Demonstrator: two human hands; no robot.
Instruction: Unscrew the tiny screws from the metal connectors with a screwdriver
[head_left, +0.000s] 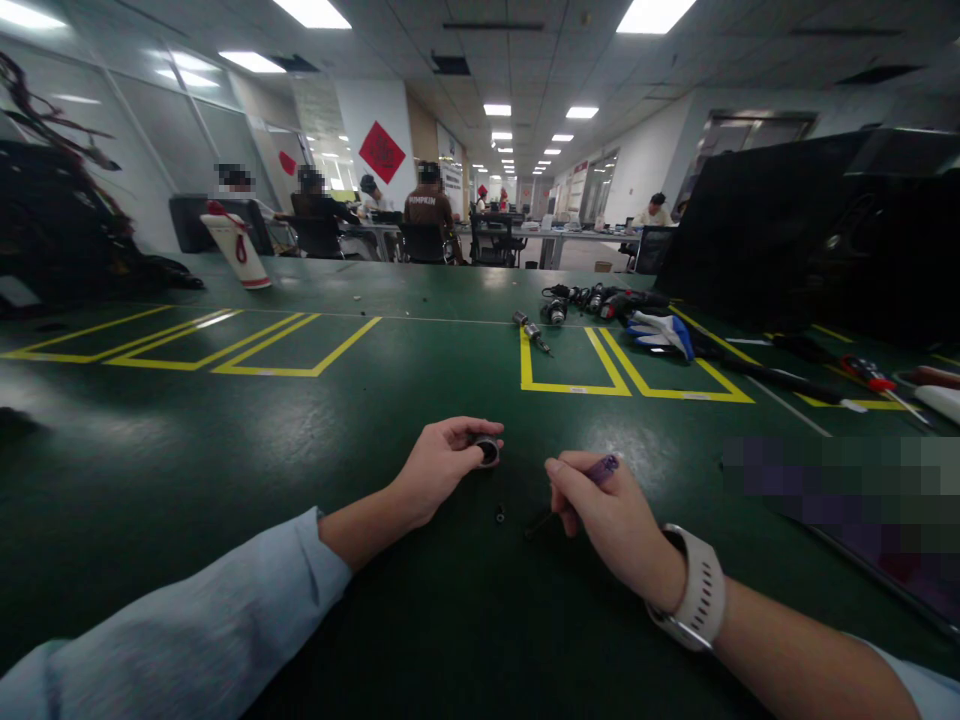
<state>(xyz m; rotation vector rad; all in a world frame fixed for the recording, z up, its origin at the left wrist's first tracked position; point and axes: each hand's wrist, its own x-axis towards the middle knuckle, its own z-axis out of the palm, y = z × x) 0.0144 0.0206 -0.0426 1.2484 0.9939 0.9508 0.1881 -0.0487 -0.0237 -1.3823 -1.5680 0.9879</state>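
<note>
A short, hollow metal ring [489, 452] is held just above the green tabletop [300, 430], near the middle of the view, its dark opening turned toward the wearer. The left hand [437, 468] has it pinched, with the thumb at the near side of the opening and the fingers closed around the far side. The right hand [600, 500], well apart from the ring, is curled closed in a pen-like grip on a tool with a purple handle [604, 468]; whether the tool's dark lower end touches the table cannot be told. Between the hands, on the table, lies a small dark part [500, 514]. A pale watch [697, 590] encircles the right wrist. Farther off, a slender metal piece [532, 333] lies across the corner of a yellow outline [577, 389]; to its right are a blue-and-white glove [660, 334] and, beyond, a red-handled screwdriver [870, 374]. At far left stands a white container [238, 250], slightly tilted in appearance. Several people sit in the background.
</note>
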